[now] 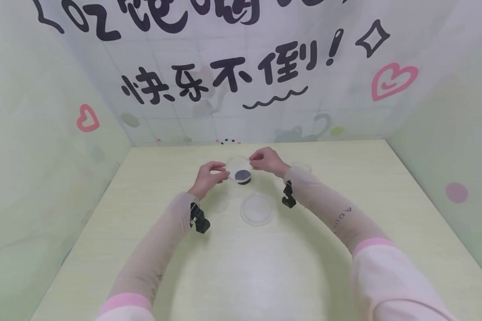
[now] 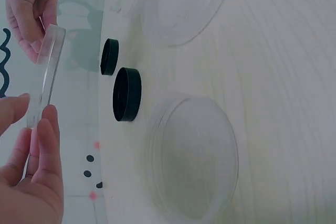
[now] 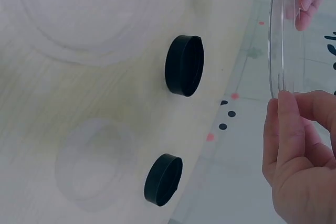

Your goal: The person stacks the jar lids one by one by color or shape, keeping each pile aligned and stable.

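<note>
Between the two hands a clear round petri dish (image 1: 238,163) is held up over the far part of the table, seen edge-on in both wrist views. My left hand (image 1: 208,178) pinches its left edge between thumb and fingers. At the opposite edge my right hand (image 1: 269,161) pinches it too. Two short black round caps stand on the table beyond: a larger cap (image 2: 135,94) and a smaller-looking cap (image 2: 111,57). In the head view a dark disc (image 1: 244,182) shows below and through the dish; the second cap is not made out there.
A clear round dish (image 1: 257,208) lies on the pale table (image 1: 249,267), nearer than the hands. Another faint clear dish (image 1: 221,203) lies to its left. Behind the right wrist is a partly hidden clear round piece (image 1: 304,166). A printed wall sheet (image 1: 241,120) borders the table's far edge.
</note>
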### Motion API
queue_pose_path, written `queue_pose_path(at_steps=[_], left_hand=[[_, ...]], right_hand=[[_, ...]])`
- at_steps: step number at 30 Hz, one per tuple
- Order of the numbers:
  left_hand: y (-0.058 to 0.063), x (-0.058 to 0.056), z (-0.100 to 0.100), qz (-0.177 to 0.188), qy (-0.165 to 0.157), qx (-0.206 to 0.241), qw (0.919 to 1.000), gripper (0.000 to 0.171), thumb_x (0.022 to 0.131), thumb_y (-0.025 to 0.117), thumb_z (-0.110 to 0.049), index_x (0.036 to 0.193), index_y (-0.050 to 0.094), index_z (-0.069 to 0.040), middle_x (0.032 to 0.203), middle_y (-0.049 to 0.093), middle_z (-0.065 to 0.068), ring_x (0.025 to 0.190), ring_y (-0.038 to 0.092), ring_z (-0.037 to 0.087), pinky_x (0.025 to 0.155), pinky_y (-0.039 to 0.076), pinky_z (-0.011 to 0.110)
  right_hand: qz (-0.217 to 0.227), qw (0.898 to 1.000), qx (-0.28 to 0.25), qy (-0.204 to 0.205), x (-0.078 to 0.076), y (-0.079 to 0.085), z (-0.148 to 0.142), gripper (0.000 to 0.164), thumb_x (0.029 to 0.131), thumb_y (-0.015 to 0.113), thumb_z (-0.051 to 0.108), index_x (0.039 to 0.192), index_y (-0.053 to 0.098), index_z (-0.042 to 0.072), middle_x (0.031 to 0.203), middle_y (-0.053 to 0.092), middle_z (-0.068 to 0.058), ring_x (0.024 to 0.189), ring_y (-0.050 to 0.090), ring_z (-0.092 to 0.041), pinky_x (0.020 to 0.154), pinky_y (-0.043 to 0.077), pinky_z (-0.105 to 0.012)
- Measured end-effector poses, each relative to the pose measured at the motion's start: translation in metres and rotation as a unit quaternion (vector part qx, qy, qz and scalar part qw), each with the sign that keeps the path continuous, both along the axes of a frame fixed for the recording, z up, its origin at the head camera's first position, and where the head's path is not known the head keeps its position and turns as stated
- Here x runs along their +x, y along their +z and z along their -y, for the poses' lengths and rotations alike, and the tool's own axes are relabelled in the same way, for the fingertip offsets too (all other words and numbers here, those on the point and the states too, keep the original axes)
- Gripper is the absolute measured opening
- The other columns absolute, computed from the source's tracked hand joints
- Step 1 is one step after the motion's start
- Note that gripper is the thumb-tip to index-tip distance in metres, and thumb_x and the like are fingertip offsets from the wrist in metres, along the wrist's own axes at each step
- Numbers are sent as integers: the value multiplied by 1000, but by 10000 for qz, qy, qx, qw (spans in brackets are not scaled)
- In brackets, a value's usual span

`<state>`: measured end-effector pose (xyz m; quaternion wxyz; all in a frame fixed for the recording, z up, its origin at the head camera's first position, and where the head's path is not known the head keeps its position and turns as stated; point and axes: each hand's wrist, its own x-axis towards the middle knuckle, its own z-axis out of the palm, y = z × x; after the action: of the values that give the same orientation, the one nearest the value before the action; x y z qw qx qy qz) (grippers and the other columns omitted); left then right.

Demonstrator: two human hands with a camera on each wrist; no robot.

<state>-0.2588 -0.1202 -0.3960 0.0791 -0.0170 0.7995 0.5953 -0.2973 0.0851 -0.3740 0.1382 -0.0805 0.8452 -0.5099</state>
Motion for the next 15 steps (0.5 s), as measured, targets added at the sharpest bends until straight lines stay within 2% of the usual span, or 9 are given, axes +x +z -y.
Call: queue_pose_path(at_steps=[8,15], left_hand=[[-12,9,-20,85,-592,40,9982,43,80,64,-7,119,49,1,102,56,14,78,63,19,72,51,28],[-21,17,-31,177,-741,-109,9970,38,80,64,-6,115,52,-1,98,57,13,76,63,17,69,52,27]], right_hand=[[-131,9991,227,333,14,-13,-32,24,81,59,2,102,59,-10,93,61,-17,80,61,-19,73,51,-25],[-202,9980,358,471,28,-23,-47,25,80,59,2,102,58,-11,92,62,-18,81,60,-20,73,51,-27]])
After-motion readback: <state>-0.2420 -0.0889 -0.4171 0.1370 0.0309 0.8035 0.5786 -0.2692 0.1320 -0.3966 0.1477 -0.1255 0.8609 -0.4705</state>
